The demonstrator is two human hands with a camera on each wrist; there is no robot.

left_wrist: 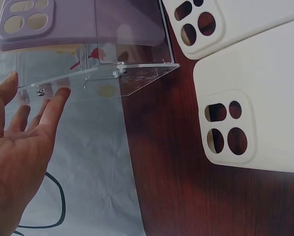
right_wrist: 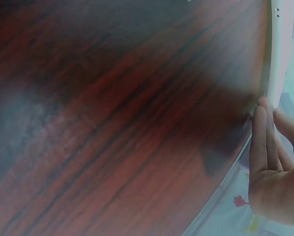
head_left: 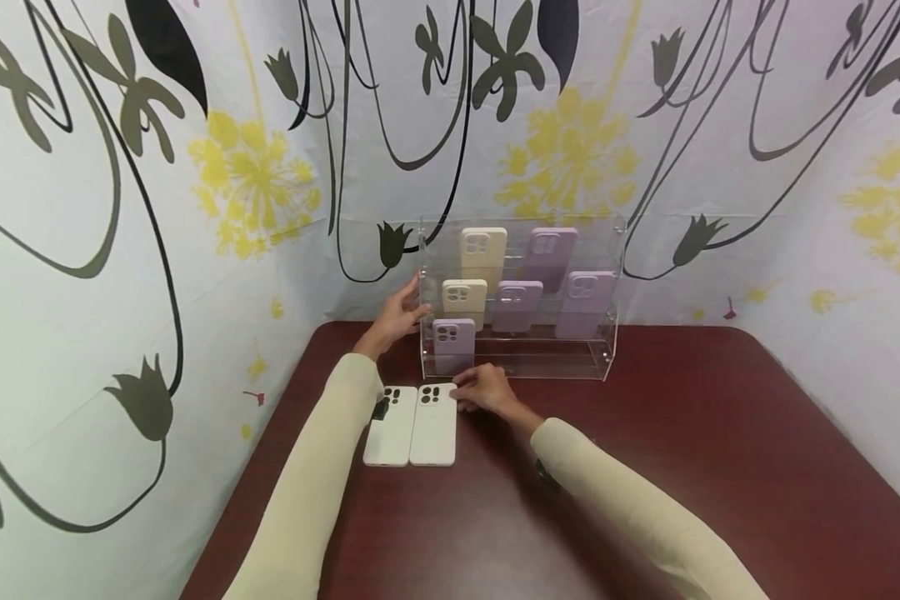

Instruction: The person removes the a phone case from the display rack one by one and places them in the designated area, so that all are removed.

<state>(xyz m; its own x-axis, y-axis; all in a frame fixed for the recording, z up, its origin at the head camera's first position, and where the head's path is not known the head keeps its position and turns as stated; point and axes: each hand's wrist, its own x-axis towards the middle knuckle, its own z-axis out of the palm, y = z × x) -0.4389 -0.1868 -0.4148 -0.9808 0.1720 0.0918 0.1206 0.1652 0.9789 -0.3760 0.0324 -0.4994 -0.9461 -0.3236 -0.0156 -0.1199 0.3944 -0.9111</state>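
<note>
Left hand (head_left: pixel 396 319), fingers loosely spread, was at clear stand's (head_left: pixel 543 365) left side. Right hand (head_left: pixel 489 390) touched right white case (head_left: pixel 433 433), flat, near stand; pinch or mere touch, couldn't tell. Risk: sideways push could've knocked left white case (head_left: pixel 392 437) askew.
</note>
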